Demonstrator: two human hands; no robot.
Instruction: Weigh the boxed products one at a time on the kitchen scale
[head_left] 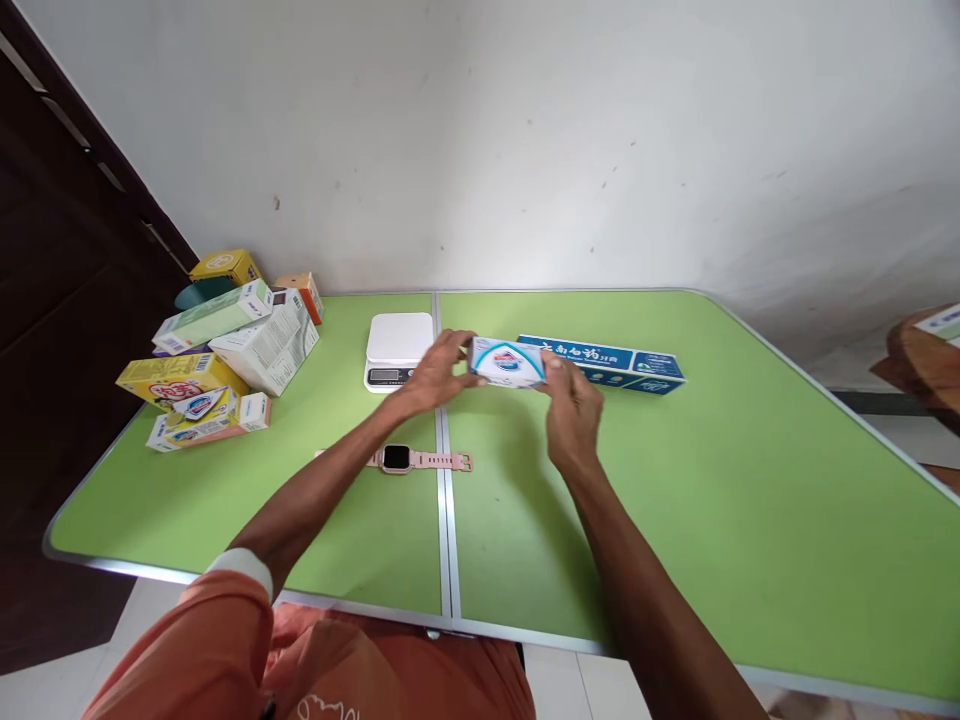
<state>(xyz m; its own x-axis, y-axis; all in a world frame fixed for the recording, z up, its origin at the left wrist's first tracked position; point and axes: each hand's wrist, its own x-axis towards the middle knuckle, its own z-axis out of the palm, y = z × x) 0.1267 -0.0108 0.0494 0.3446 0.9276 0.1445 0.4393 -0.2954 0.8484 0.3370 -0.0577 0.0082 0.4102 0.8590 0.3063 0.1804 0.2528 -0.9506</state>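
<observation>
Between my two hands is a small white and blue soap box [506,362], held above the table with its printed face toward me. My left hand [439,370] pinches its left end, thumb below and fingers above. On its right end, my right hand [571,405] grips with thumb and curled fingers. Behind the box and to its right lies a long blue toothpaste box [619,366], partly covered by the soap box and my right hand. A white kitchen scale [399,340] with a dark display sits just left of my left hand, its platform bare.
A pink-strapped smartwatch [396,458] lies flat near the seam of the green folding table [720,500]. Several product boxes [262,340] are heaped at the far left, including a yellow box [180,378]. A white wall [480,150] rises behind the table.
</observation>
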